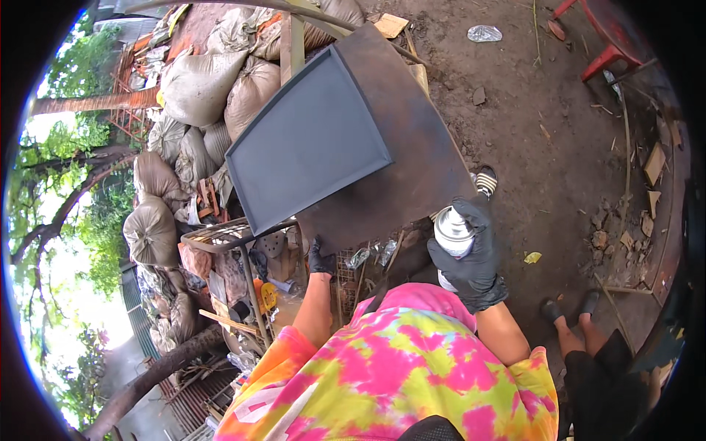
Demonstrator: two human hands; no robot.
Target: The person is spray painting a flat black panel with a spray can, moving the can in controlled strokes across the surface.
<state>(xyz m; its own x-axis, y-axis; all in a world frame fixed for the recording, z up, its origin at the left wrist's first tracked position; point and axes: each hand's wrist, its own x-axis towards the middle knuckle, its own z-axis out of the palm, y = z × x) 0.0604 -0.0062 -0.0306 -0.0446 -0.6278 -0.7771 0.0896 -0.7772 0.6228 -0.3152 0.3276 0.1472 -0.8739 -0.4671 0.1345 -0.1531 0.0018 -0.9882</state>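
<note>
A dark grey shallow tray (309, 140) with a raised rim lies on a brown, stained board (419, 140) in front of me. The tray's left part reaches past the board's edge. My left hand (321, 259), in a black glove, grips the board's near left corner, its fingers partly hidden by the board. On the right, my black-gloved right hand (471, 257) is wrapped round a spray can (454, 229) with a silver-white top. The can is held just off the board's near right corner, with its top toward the board.
Stuffed sacks (195, 88) are piled at the left, beside a metal frame (220, 235). A red plastic chair (607, 37) stands at the far right on bare earth. Another person's legs (581, 334) show at the lower right. Wood scraps (653, 163) lie along the right edge.
</note>
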